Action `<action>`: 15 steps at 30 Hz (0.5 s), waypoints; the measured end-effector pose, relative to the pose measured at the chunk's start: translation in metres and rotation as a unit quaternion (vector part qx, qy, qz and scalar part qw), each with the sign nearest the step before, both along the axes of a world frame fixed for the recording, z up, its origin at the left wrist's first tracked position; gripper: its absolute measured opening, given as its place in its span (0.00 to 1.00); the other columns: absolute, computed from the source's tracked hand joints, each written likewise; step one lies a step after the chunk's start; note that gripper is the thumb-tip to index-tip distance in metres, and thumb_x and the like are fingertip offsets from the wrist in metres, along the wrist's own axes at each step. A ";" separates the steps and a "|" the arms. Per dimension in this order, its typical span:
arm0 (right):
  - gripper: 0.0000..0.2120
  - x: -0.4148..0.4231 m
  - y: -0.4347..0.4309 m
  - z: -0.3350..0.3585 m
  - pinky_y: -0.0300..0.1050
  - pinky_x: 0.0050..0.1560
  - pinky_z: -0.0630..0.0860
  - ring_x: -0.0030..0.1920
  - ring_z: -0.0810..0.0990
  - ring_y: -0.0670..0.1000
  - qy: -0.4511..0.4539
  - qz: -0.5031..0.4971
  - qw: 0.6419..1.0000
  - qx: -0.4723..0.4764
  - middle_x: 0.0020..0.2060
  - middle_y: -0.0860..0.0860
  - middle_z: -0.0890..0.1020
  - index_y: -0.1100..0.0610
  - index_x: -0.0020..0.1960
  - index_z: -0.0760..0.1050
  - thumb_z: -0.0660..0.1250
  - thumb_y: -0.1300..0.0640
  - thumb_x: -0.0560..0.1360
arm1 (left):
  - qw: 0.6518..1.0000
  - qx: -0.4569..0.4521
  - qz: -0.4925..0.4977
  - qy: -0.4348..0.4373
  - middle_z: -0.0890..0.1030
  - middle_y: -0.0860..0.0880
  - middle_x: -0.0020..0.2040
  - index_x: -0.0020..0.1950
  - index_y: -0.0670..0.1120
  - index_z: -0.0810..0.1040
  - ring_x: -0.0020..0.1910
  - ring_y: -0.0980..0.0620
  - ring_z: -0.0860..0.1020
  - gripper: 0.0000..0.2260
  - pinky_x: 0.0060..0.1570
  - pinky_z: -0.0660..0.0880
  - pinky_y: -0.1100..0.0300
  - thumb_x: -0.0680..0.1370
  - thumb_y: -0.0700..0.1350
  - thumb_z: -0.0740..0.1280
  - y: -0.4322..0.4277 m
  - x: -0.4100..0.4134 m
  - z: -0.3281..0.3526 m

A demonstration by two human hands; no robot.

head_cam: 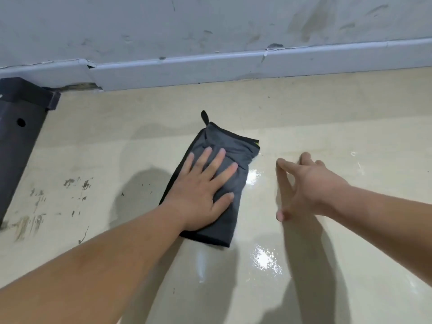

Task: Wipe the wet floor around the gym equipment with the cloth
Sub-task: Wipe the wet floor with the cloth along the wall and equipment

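Observation:
A folded dark grey cloth (230, 146) with black edging and a small loop lies flat on the beige tiled floor (327, 127). My left hand (203, 190) presses down on it, palm flat and fingers spread. My right hand (304, 185) hovers just right of the cloth, fingers apart, holding nothing, its fingertips near or on the floor. Wet shiny patches (265, 257) glisten on the floor right of and below the cloth. A black metal leg of the gym equipment (18, 136) stands at the left edge.
A grey wall with a cracked grey skirting board (210, 69) runs across the top. Dark scuffs and dirt marks (77, 183) spot the floor left of the cloth. A damp darker area lies behind the cloth.

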State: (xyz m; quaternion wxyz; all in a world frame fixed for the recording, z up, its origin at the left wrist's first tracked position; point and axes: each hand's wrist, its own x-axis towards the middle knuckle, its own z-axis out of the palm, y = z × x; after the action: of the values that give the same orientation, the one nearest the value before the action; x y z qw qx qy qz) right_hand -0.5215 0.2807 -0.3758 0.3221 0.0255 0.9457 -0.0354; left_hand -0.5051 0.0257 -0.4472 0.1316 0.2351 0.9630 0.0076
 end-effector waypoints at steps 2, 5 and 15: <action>0.61 -0.005 0.000 -0.006 0.59 0.55 0.80 0.77 0.54 0.60 0.006 -0.022 1.000 0.010 0.74 0.51 0.56 0.30 0.72 0.54 0.84 0.39 0.46 | 0.997 0.016 0.071 0.013 0.37 0.51 0.86 0.85 0.61 0.42 0.84 0.45 0.35 0.33 0.81 0.38 0.39 0.80 0.68 0.40 0.000 -0.029 0.000; 0.64 -0.007 -0.001 -0.012 0.61 0.56 0.80 0.79 0.48 0.60 0.007 -0.019 1.000 0.015 0.78 0.50 0.49 0.29 0.74 0.50 0.84 0.40 0.48 | 0.990 0.013 0.136 0.021 0.40 0.50 0.87 0.85 0.61 0.44 0.85 0.44 0.39 0.33 0.81 0.40 0.38 0.81 0.68 0.42 0.000 -0.072 0.000; 0.66 -0.008 0.004 -0.014 0.63 0.63 0.77 0.81 0.43 0.62 -0.003 -0.018 1.000 0.020 0.81 0.50 0.41 0.30 0.78 0.42 0.84 0.39 0.54 | 0.963 0.009 0.268 -0.035 0.38 0.46 0.86 0.86 0.52 0.40 0.82 0.29 0.37 0.29 0.77 0.38 0.27 0.86 0.60 0.41 0.105 -0.153 0.006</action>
State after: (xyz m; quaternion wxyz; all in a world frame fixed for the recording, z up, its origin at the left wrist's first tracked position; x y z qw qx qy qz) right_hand -0.5297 0.2846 -0.3902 0.3236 0.0490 0.9447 -0.0224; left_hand -0.6583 0.1309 -0.4408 0.1565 -0.0303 0.9854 0.0595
